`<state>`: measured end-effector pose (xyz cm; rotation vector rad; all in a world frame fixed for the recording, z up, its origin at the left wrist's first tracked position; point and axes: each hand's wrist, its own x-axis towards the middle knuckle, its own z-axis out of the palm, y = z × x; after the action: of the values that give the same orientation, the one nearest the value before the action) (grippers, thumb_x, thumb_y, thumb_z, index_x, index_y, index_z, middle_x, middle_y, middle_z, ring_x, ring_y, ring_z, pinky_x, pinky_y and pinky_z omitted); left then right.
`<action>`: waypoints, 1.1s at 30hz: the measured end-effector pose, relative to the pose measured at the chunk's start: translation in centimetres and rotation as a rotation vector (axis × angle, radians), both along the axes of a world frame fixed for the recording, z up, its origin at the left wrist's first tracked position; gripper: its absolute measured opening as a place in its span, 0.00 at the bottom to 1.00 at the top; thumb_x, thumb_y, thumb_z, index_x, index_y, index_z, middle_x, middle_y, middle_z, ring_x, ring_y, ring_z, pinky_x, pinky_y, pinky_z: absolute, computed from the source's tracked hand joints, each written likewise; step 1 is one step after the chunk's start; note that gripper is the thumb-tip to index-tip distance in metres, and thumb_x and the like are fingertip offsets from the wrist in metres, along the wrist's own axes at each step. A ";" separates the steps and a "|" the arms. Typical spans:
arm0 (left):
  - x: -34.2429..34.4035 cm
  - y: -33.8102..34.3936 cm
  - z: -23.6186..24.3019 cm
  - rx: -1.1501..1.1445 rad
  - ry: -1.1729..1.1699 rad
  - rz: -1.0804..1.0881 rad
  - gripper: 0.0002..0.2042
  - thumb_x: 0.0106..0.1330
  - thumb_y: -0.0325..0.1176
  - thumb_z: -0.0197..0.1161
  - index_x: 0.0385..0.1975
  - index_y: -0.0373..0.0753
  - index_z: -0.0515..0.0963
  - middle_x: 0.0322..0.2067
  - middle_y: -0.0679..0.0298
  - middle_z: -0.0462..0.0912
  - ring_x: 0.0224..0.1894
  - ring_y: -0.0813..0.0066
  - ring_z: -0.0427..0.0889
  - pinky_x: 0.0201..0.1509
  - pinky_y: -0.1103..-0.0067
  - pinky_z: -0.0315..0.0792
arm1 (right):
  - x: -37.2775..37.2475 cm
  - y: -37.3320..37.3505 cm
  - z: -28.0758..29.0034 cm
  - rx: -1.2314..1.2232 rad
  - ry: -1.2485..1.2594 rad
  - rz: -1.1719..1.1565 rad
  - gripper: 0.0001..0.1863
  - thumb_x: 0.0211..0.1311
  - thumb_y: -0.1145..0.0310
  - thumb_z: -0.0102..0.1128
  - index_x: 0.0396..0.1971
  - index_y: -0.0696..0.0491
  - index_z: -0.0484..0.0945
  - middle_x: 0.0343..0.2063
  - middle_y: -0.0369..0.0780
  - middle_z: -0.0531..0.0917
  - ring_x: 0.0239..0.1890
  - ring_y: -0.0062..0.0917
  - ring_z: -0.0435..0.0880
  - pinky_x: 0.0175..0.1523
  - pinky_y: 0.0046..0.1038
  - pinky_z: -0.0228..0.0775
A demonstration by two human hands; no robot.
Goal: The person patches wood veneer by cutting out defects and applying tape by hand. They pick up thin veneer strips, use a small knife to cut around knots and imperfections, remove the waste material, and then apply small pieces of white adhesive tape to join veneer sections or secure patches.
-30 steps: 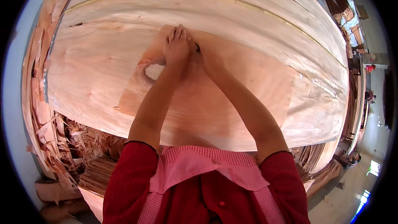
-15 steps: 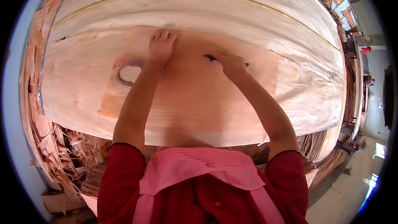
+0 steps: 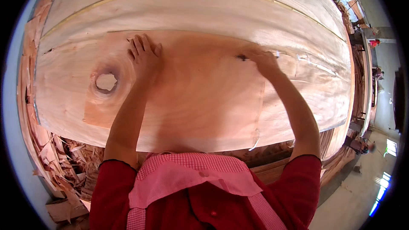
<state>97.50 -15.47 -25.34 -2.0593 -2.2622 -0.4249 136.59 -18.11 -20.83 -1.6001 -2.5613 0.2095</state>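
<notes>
Upper left, the left hand [image 3: 146, 61] lies wide-fingered on a thin orange-tan wood sheet [image 3: 204, 93]; upper right, the right hand's [image 3: 266, 63] grip cannot be told.

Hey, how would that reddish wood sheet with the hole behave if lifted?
The reddish sheet looks thin at its edges, so it would probably flex and feel light for its size. It might tear at the ragged hole.

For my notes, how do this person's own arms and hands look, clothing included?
The left hand and right hand are gloveless. Black-edged, dark red sleeves leave both forearms bare; a pink, partly checked apron is worn too.
</notes>
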 end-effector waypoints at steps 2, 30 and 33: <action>-0.1 0.0 0.3 -0.031 -0.012 0.011 0.31 0.64 0.52 0.41 0.61 0.35 0.53 0.62 0.48 0.49 0.66 0.53 0.44 0.65 0.57 0.39 | 2.8 -0.3 1.6 -0.110 0.096 -0.033 0.21 0.51 0.79 0.48 0.46 0.45 0.75 0.43 0.38 0.79 0.42 0.31 0.78 0.45 0.29 0.71; -1.2 0.0 -0.1 0.177 -0.178 0.014 0.31 0.56 0.43 0.55 0.54 0.25 0.58 0.53 0.47 0.60 0.57 0.46 0.56 0.60 0.53 0.48 | -34.6 12.0 2.3 -0.225 -0.149 0.152 0.14 0.58 0.66 0.45 0.43 0.38 0.75 0.40 0.35 0.79 0.43 0.30 0.77 0.43 0.31 0.71; -1.0 0.0 -0.3 0.140 -0.223 0.026 0.32 0.57 0.46 0.54 0.55 0.27 0.57 0.55 0.47 0.59 0.58 0.44 0.55 0.60 0.51 0.47 | -30.2 9.9 1.3 -0.018 0.026 0.072 0.14 0.57 0.59 0.48 0.43 0.39 0.75 0.37 0.37 0.80 0.38 0.33 0.80 0.40 0.36 0.72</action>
<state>96.46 -15.43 -25.67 -2.0001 -2.2967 -0.8244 106.40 -8.17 -19.49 -1.5020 -2.6073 0.2585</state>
